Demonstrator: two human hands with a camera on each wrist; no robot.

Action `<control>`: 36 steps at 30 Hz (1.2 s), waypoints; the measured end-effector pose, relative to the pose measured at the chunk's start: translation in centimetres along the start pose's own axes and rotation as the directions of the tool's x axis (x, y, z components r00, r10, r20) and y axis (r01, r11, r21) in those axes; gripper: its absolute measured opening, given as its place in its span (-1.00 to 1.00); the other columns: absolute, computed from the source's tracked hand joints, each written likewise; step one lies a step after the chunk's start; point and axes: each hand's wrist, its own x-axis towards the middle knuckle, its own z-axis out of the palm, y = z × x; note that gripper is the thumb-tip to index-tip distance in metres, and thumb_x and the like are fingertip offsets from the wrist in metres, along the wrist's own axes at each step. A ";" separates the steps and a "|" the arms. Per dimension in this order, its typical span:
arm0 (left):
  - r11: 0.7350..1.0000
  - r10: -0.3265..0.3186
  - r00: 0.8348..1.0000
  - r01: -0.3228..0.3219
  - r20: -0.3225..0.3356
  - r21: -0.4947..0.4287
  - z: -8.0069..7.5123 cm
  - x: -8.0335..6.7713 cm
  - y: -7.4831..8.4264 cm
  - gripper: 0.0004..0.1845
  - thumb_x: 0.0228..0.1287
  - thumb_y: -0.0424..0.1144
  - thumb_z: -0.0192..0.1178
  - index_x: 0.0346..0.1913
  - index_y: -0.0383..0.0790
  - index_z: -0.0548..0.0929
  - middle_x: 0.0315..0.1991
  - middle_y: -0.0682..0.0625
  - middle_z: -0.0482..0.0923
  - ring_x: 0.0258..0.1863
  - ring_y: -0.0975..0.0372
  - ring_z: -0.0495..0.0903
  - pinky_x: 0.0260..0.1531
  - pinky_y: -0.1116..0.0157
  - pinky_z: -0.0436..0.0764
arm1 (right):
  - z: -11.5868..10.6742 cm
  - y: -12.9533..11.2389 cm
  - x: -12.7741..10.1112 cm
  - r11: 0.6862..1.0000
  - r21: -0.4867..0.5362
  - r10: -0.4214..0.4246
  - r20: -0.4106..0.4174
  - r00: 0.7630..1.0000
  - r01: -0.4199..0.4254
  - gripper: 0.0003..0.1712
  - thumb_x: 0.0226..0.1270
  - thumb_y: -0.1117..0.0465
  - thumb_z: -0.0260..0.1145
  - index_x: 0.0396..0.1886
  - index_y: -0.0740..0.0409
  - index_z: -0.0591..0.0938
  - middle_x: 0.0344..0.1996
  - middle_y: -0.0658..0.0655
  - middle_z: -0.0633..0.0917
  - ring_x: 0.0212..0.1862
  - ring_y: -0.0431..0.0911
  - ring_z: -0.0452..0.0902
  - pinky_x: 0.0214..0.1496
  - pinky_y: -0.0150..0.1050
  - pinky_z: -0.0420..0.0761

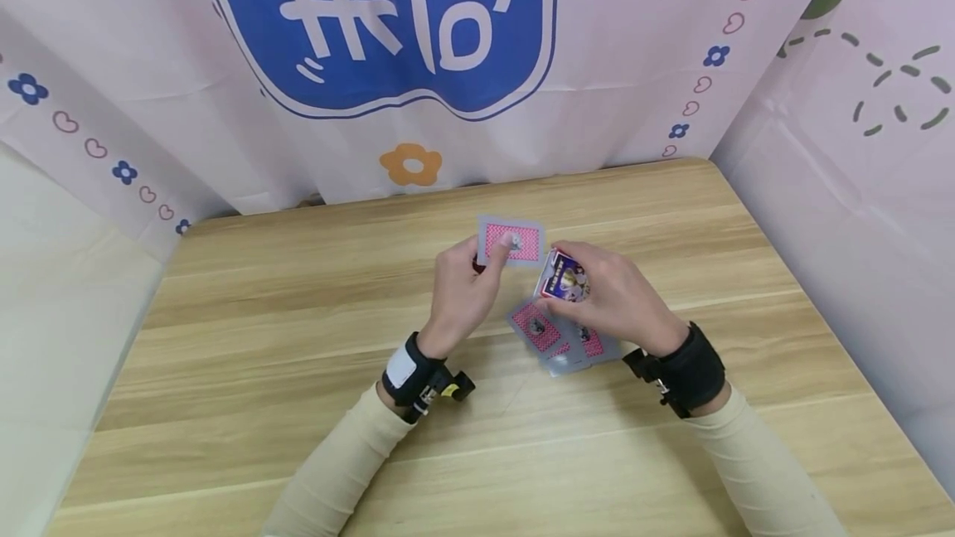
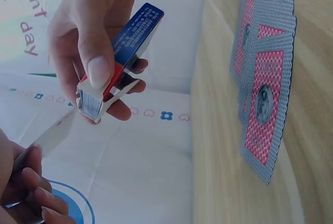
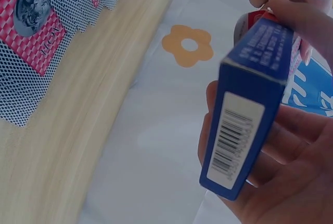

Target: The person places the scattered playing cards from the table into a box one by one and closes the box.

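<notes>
Pale wooden bench (image 1: 298,404): right hand (image 1: 619,301) grip wraps the blue card box (image 1: 564,278), left hand (image 1: 464,292) pinches one red-backed playing card (image 1: 511,243) just beside it, clear of the spread cards (image 1: 559,334).

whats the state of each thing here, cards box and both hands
card box: held off the table in the right hand, flap end open, cards inside
single card: face down, pinched in the left hand above the table
loose cards: face down, overlapping on the table
left hand: grip pinching the single card
right hand: grip curled round the card box
</notes>
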 end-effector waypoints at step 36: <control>0.999 -0.038 0.922 0.041 0.385 0.003 -0.9 0.3 0.4 -0.69 0.67 -0.11 0.07 0.11 -0.19 0.74 -0.61 0.10 0.25 -0.66 0.32 0.18 -0.62 0.40 0.19 | -0.2 0.1 0.0 0.998 -0.036 -0.049 -0.068 0.996 0.046 -0.11 0.06 -0.02 0.72 0.30 0.34 0.60 -0.05 0.25 0.80 -0.28 -0.09 0.67 -0.30 -0.26 0.67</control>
